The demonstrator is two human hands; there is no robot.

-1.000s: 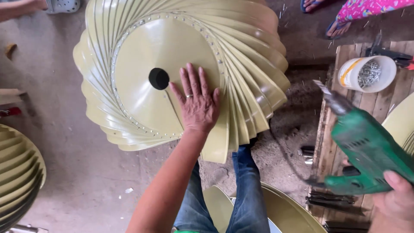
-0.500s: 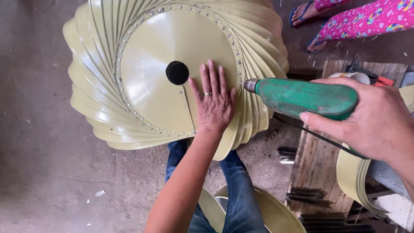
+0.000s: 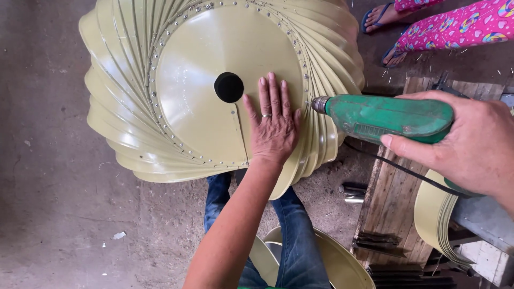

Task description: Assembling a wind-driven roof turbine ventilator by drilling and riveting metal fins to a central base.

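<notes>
Head view: the left hand [image 3: 274, 128] lies flat, fingers spread, on the pale green vent dome [image 3: 187, 101]; the right hand [image 3: 471, 144], fingers clenched, grips a green drill [image 3: 391, 118] at the dome's right rim.

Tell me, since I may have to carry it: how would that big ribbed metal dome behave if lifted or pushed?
The dome looks like thin sheet strips riveted to a round plate, so probably light for its size. Its rounded sides could let it rock or roll; the left hand lies flat on it. The thin strip edges may flex and could be sharp.
</notes>
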